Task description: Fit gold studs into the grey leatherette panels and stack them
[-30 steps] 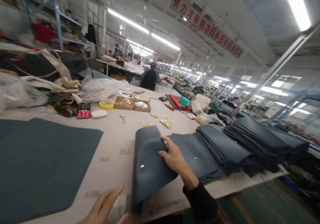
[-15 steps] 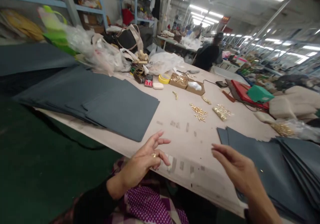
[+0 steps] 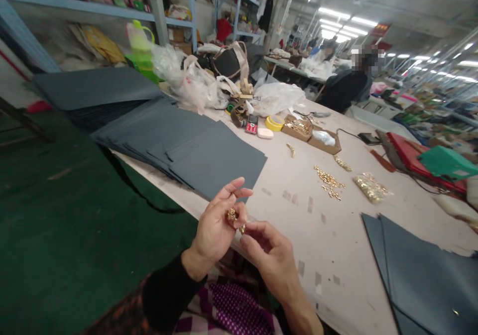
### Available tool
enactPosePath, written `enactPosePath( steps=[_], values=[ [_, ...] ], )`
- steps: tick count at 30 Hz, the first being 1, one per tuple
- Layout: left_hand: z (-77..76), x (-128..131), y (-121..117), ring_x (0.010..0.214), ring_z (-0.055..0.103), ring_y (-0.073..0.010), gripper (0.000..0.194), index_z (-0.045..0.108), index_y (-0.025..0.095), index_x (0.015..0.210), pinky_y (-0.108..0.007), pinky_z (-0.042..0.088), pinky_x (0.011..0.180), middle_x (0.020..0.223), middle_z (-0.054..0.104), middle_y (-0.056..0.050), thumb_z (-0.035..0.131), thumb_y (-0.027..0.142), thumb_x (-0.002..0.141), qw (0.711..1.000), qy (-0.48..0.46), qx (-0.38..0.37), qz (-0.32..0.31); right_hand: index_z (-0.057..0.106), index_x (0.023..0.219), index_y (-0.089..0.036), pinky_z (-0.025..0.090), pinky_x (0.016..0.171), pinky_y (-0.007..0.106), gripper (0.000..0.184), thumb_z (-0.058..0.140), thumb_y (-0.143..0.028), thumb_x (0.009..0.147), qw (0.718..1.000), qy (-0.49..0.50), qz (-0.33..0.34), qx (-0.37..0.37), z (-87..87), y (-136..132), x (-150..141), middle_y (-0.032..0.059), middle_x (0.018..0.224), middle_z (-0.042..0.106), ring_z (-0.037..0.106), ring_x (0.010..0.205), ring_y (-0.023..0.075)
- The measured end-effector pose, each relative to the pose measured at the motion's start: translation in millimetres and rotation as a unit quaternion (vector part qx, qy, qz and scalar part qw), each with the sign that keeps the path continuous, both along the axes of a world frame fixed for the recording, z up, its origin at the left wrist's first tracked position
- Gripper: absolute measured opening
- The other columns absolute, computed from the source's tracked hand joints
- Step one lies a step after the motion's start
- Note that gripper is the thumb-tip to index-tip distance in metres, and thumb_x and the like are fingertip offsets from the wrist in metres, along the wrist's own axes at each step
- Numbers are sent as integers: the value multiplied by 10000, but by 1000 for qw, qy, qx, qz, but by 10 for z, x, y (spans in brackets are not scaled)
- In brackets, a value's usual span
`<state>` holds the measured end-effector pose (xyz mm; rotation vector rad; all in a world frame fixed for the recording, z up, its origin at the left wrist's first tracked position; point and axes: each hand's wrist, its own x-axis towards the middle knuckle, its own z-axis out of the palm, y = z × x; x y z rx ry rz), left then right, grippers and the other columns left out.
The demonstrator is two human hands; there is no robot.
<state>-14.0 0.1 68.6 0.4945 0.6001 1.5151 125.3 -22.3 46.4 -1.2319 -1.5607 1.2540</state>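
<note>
My left hand point(image 3: 211, 233) is turned palm up over the table's near edge, its lower fingers curled round a small cluster of gold metal pieces point(image 3: 232, 214). Against those fingers, my right hand point(image 3: 274, 255) pinches at a gold piece point(image 3: 242, 229) between thumb and forefinger. Just beyond the left hand lies a fanned stack of dark grey sheets point(image 3: 224, 151). A second stack of dark grey sheets point(image 3: 429, 275) is at the right, with one small gold piece point(image 3: 455, 312) on it. Loose gold pieces point(image 3: 328, 179) are scattered farther back on the table point(image 3: 284, 173).
A clear bag of gold pieces point(image 3: 369, 186) sits beyond the right stack. Small cardboard boxes point(image 3: 324, 143), yellow tape point(image 3: 274, 122), a red phone point(image 3: 251, 124) and plastic bags point(image 3: 278, 96) line the back. A person point(image 3: 347, 83) sits farther off.
My right hand has moved left from over the right stack to meet my left hand. The left hand has turned, showing the gold pieces in it. The view has swung left.
</note>
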Motion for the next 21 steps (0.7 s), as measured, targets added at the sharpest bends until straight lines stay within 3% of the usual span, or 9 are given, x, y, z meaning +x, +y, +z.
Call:
enactPosePath(
  steps=[3,9,11,13,15,18,21],
  values=[
    [-8,-38,27,552,506,-59,376,572,162,1189,-180,352,459,1043,653,-81,601,240,822,1000,-13,5,26,679,942,-179,546,701,273,160,664,-277,816,999,37,-4,-14,-28,56,-121,50,893,731,664,743,164],
    [-86,-102,80,522,479,-52,336,596,159,1120,-183,376,471,963,668,-47,630,206,789,994,-80,-65,40,663,914,-179,555,758,282,151,705,-252,789,998,70,-2,-6,-52,126,-271,50,899,732,685,812,180],
    [-125,-113,63,597,553,-81,323,615,158,1108,-198,428,530,963,679,-52,630,201,788,995,-64,-67,40,670,894,-178,554,754,275,119,687,-258,808,998,64,-7,8,-56,149,-279,50,899,734,683,810,174],
    [-166,-140,28,781,635,-140,295,643,152,1090,-244,493,686,1006,693,-71,626,225,805,997,3,-70,25,684,909,-181,553,763,275,116,667,-258,824,998,54,-7,25,-41,181,-257,49,910,737,683,817,170],
    [-197,-196,-14,942,639,-185,283,670,150,1086,-291,481,847,1052,703,-83,614,281,842,989,130,-68,-20,699,932,-186,554,770,278,132,656,-264,835,998,47,-2,32,-8,224,-210,43,909,740,687,811,169],
    [-205,-306,-72,1009,612,-210,302,689,175,1121,-324,437,934,1060,707,-61,586,328,883,936,333,-9,-115,723,969,-202,553,772,283,153,642,-266,856,999,20,20,28,56,292,-115,37,914,745,691,822,173],
    [-174,-365,-112,954,608,-202,302,683,198,1159,-322,451,907,1001,704,-29,554,276,897,883,432,62,-174,743,951,-223,538,761,277,145,623,-232,871,995,-34,49,73,99,343,-31,32,909,741,677,833,169]
  ],
)
